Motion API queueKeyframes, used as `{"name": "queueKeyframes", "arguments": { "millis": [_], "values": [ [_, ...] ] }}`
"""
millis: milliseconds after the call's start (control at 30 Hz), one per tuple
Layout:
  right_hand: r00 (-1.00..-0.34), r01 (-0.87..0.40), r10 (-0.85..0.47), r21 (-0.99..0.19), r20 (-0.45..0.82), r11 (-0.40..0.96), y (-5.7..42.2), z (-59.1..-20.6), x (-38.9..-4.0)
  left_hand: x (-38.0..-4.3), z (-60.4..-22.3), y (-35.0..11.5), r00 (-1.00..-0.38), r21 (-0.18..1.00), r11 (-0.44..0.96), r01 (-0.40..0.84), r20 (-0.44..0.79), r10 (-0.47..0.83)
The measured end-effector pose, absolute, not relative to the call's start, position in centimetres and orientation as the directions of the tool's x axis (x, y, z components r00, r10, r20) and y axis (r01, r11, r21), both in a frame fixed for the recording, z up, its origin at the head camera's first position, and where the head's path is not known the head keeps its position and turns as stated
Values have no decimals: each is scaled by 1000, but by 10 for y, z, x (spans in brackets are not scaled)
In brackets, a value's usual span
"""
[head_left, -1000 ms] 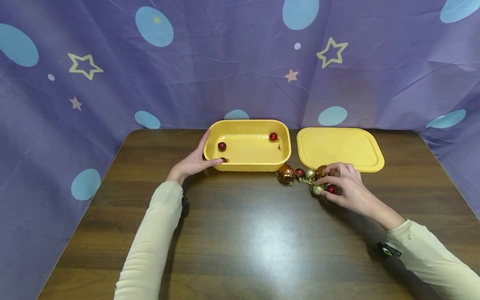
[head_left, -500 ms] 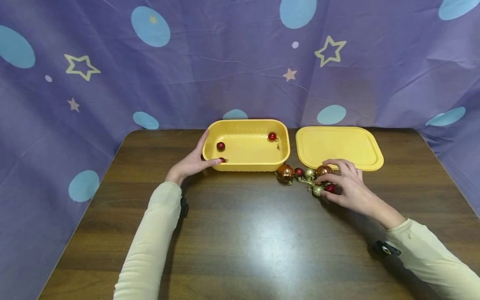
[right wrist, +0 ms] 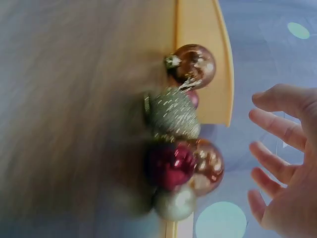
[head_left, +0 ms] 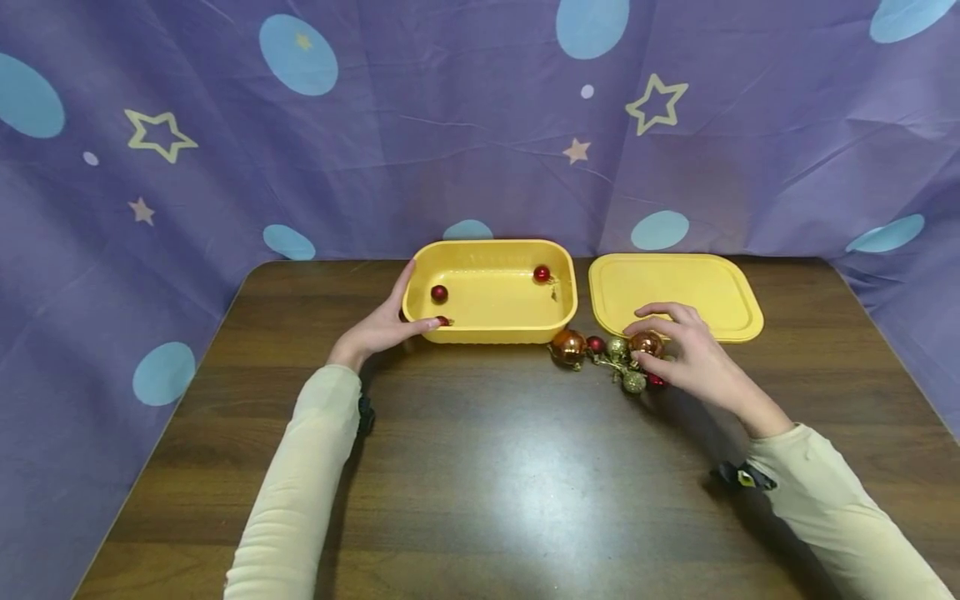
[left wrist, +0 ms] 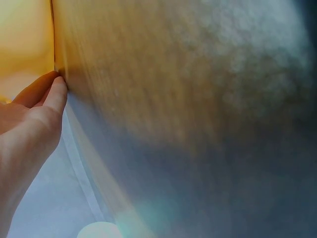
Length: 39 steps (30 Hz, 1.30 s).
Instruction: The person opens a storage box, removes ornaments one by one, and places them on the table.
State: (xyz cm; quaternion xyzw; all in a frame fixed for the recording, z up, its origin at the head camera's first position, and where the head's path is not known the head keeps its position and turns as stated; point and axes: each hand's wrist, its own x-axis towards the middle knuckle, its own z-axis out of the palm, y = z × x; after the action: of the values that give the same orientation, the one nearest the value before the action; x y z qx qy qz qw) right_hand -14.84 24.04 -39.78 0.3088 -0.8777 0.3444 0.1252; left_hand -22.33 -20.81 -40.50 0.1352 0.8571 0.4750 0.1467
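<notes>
At the back of the table, my left hand (head_left: 378, 329) grips the left end of a yellow plastic container (head_left: 491, 335), its thumb over the front corner. Inside lie red baubles (head_left: 439, 293), one partly hidden near the thumb. My right hand (head_left: 697, 358) hovers with loosely bent fingers over a cluster of baubles right of the container. The cluster has a copper bauble (head_left: 568, 347) at its left, another copper bauble (head_left: 646, 343), small red ones and a glittery gold-green bauble (head_left: 633, 382). In the right wrist view, the fingers (right wrist: 277, 124) stand apart from the baubles.
A yellow lid (head_left: 675, 292) lies flat behind the cluster, right of the container. The brown wooden table (head_left: 480, 483) reaches back to a purple curtain (head_left: 450, 125) with stars and blue ovals.
My right hand has risen slightly and shifted left, its fingertips lifting from the glittery and red baubles. The left hand stays on the container.
</notes>
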Motion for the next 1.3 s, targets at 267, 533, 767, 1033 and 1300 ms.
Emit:
{"name": "queueKeyframes", "arguments": {
  "millis": [267, 533, 767, 1033, 1300],
  "values": [
    [-818, -560, -460, -664, 346, 496, 213, -391, -157, -222, -403, -208, -922, 849, 521, 85, -131, 363],
    [-779, -605, -479, -689, 406, 400, 179, -386, -166, -222, -406, -211, -923, 847, 526, 73, -142, 357],
    [-779, -592, -490, -716, 390, 371, 153, -388, -172, -223, -404, -210, -922, 836, 544, 65, -158, 352],
    [-772, -569, -517, -764, 369, 304, 121, -387, -179, -224, -403, -210, -919, 840, 540, 59, -165, 357],
    [-754, -546, -570, -794, 326, 267, 87, -388, -193, -224, -400, -207, -913, 846, 531, 48, -178, 366]
  ]
}}
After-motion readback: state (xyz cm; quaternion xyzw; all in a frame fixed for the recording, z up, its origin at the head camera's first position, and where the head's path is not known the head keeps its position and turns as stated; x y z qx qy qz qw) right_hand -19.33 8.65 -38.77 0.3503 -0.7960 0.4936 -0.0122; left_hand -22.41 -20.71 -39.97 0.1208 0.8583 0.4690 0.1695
